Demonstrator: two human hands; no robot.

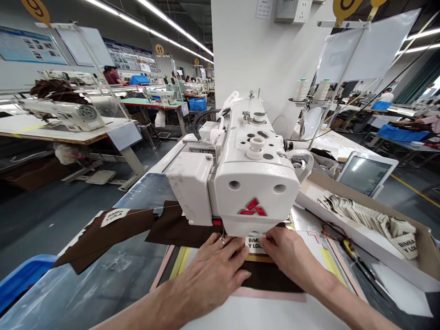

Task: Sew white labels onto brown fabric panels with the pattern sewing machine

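Note:
A white label (255,245) with black lettering lies on dark brown fabric (271,277) under the head of a white sewing machine (257,178). My left hand (220,261) rests palm down at the label's left side, its fingers stretched forward over the work. From the right, my right hand (288,252) has its fingers bent and pressed together at the label's edge, covering the end of the lettering. The machine head hides the needle area and some fingertips. Left of the machine, a brown fabric piece (113,233) bears a similar label (114,217).
At right stands a cardboard box (360,236) with a stack of labels (367,215), in front of a tablet-like screen (368,173). Yellow-handled snips (350,250) lie beside the box. A blue bin (27,279) sits at lower left. Other sewing stations and people are behind.

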